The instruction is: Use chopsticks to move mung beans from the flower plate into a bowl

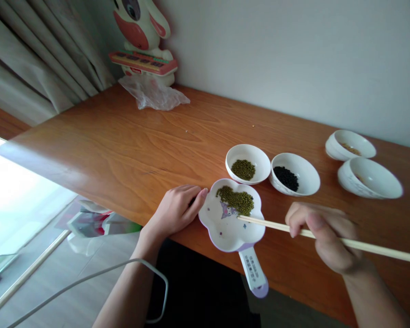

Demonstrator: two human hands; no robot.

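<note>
My right hand (326,232) grips a pair of light wooden chopsticks (273,225). Their tips rest inside a white, flower-shaped dish (225,234) with a purple rim and a handle, just below a heap of green mung beans (237,200). On the table at the dish's left side lies my left hand (174,208), its thumb by the rim and its fingers loosely bent. Behind the dish stands a white bowl (261,159) holding more mung beans (243,169). Beside it, a second white bowl (309,175) contains black beans (286,178).
Two more white bowls, a rear one (331,145) and a front one (376,184), stand at the right with small pale contents. A toy keyboard figure (143,61) and a clear plastic bag (153,93) sit at the back left. A white cable (89,275) crosses my left forearm.
</note>
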